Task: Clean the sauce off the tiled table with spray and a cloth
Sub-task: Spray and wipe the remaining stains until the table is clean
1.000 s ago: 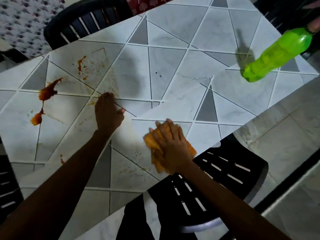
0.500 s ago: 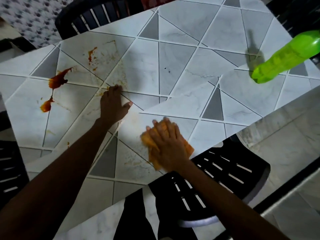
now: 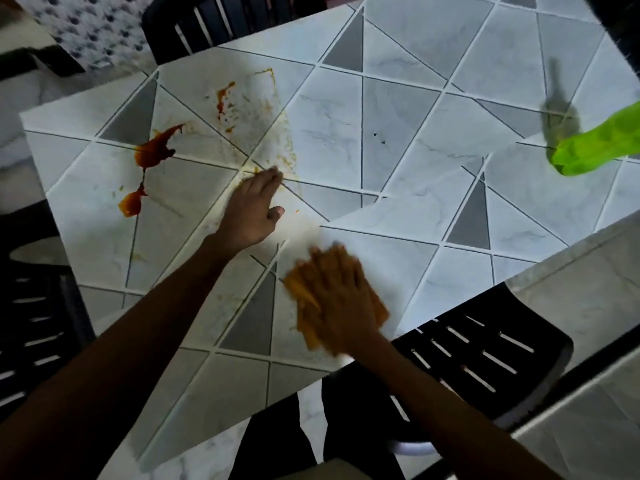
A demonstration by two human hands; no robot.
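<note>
Right hand [image 3: 341, 299] presses flat, fingers straight, on the cloth [image 3: 300, 292] near the counter [image 3: 415, 133] edge. Left hand [image 3: 252, 209] rests flat. Sauce [image 3: 152, 154] lies well left. Risk: a loaded cloth may smear it.

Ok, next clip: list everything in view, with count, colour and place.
tiled table: one, white and grey, fills the middle
sauce blobs: two thick, red-orange, table's left part
sauce smears: several thin, orange, beyond the left hand
cloth: one, orange, near table edge under the right hand
bottle: one, lime green, table's right side, top cropped
slatted chairs: three in part, black, far side, left, near right
patterned fabric: one, white with dark motifs, top left
left hand: flat on the table, fingers straight
right hand: pressing on the cloth, blurred
</note>
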